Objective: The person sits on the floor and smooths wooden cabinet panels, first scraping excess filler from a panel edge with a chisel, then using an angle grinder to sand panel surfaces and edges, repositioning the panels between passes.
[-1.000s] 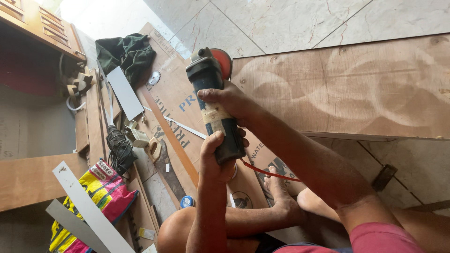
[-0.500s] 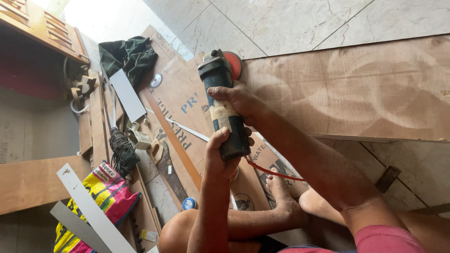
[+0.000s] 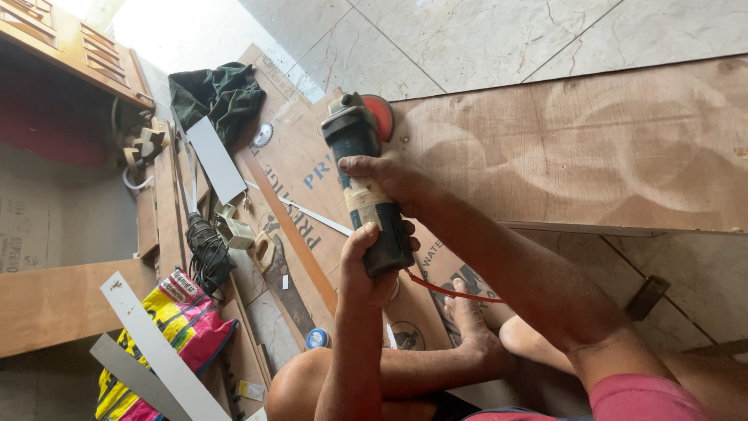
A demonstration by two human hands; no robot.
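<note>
Your right hand [image 3: 389,175] wraps the taped mid-body of the angle grinder [image 3: 366,183]; your left hand [image 3: 366,265] closes round its rear end, by the red cord [image 3: 448,290]; the tool now lies a little farther along the plywood sheet [image 3: 592,148] than half a second ago, its red disc [image 3: 382,115] meeting the sheet's left edge near the far corner; the head has crept forward along that edge, both grips unchanged; a circular saw blade [image 3: 262,135] and green cloth [image 3: 218,93] lie well apart on the floor.
</note>
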